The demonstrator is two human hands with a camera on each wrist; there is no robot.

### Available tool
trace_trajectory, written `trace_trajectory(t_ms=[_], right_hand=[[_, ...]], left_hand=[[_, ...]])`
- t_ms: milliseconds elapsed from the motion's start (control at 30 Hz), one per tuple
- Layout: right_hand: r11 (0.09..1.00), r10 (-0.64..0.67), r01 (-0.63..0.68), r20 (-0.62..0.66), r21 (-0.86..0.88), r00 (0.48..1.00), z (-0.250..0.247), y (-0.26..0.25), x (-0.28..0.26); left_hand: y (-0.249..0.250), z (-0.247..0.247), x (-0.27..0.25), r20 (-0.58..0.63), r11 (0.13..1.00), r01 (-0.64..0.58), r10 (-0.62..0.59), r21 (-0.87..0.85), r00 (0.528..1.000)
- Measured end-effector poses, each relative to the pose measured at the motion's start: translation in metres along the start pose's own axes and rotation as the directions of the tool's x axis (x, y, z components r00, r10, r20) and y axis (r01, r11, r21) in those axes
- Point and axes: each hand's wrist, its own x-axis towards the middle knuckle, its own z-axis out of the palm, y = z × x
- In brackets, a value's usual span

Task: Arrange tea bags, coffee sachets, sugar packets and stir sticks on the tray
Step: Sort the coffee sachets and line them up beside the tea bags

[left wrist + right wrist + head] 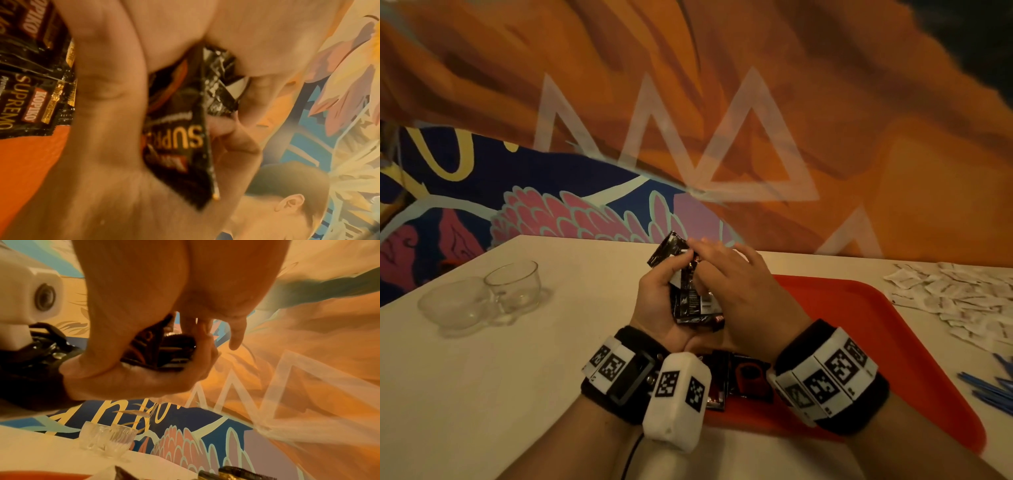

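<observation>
My left hand [657, 294] grips a stack of black coffee sachets [693, 301] above the left end of the red tray [859, 325]; in the left wrist view its curled fingers [236, 142] close round a sachet [180, 146] printed in gold. My right hand [739, 287] lies over the stack, its thumb and fingers pinching the sachets' [156, 350] upper part, with the little finger sticking out. One sachet tilts out to the left at the top. More coffee sachets [750, 377] lie flat on the tray below my wrists, and the same sachets [20, 97] show in the left wrist view.
A heap of white sugar packets [962, 294] covers the table to the right of the tray, with blue stir sticks [993, 387] nearer the front edge. Two empty glass cups [513, 287] stand on the left of the white table. A painted wall runs right behind.
</observation>
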Motion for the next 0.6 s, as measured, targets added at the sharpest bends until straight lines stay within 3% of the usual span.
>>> trace_trajectory(t_ms=[100, 300, 467, 600], right_hand=[[1.000, -0.015, 0.015, -0.015, 0.016, 1.000, -0.002, -0.002, 0.001], [1.000, 0.009, -0.008, 0.080, -0.015, 0.997, -0.007, -0.005, -0.002], [0.998, 0.058, -0.061, -0.075, -0.035, 0.995, -0.006, -0.003, -0.001], [0.998, 0.050, -0.046, -0.131, 0.034, 0.990, -0.004, 0.001, -0.002]], left_hand=[[0.003, 0.000, 0.000, 0.005, 0.997, 0.044, -0.044, 0.057, 0.999], [0.003, -0.004, -0.002, 0.068, 0.987, 0.121, -0.128, 0.104, 0.989], [0.008, -0.012, -0.002, 0.154, 0.977, 0.062, -0.094, 0.204, 0.984], [0.007, -0.010, 0.000, 0.118, 0.968, 0.047, -0.078, 0.246, 0.990]])
